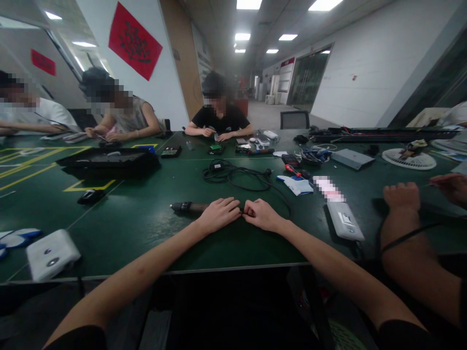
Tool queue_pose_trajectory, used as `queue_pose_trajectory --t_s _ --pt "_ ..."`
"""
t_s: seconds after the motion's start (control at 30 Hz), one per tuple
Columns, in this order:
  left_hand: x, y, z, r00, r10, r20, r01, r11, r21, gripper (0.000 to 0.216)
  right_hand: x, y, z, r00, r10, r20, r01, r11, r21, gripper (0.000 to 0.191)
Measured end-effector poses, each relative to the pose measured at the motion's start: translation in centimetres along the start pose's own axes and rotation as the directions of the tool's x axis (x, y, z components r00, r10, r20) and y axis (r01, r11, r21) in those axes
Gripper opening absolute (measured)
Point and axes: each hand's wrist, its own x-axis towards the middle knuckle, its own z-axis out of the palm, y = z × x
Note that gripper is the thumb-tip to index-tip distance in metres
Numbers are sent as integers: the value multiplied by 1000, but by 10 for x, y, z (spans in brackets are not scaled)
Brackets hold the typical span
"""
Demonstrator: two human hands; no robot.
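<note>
An electric screwdriver with a dark, narrow tip lies on the green table, tip pointing left. My left hand is wrapped over its body and hides the rear part. Just to the right, my right hand is closed, its fingertips pinched at the tool's rear end beside my left fingers. A black cord curves round from its coil on the table to my right hand, and its end there is mostly covered by my fingers.
White boxy devices lie right and left. A red-handled screwdriver and blue-white gloves lie ahead. A black tray is at left. A co-worker's arm reaches in at right; several people sit opposite.
</note>
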Motion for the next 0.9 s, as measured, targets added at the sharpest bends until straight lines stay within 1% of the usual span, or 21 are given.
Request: queue_pose_trajectory --t_s 0.17,0.27,0.43,0.5,0.67,0.77,0.9 --pt "1 0 -2 999 40 27 -40 999 3 19 0 -1 -1 1000 -14 -1 14 1000 -3 13" --pt "3 0 -6 999 26 25 -27 999 23 18 -1 -1 0 1000 -10 -6 10 1000 -7 12" --pt "6 -2 -13 999 34 25 -33 999 -37 18 -1 1 1 1000 -14 -6 14 1000 -5 11" --pt "6 -2 -13 999 46 29 -45 999 -27 17 -1 1 1 1000 -14 -5 13 1000 -7 12" --pt "6 0 -10 998 57 10 -57 997 59 16 -1 2 2 1000 -17 -1 17 1000 -15 14" --pt "5 -1 -9 999 53 -9 -53 997 58 20 0 3 2 1000 -17 6 17 999 -28 14" --pt "4 -2 -7 996 86 -17 -84 994 64 19 0 3 2 1000 -21 10 21 999 -46 13"
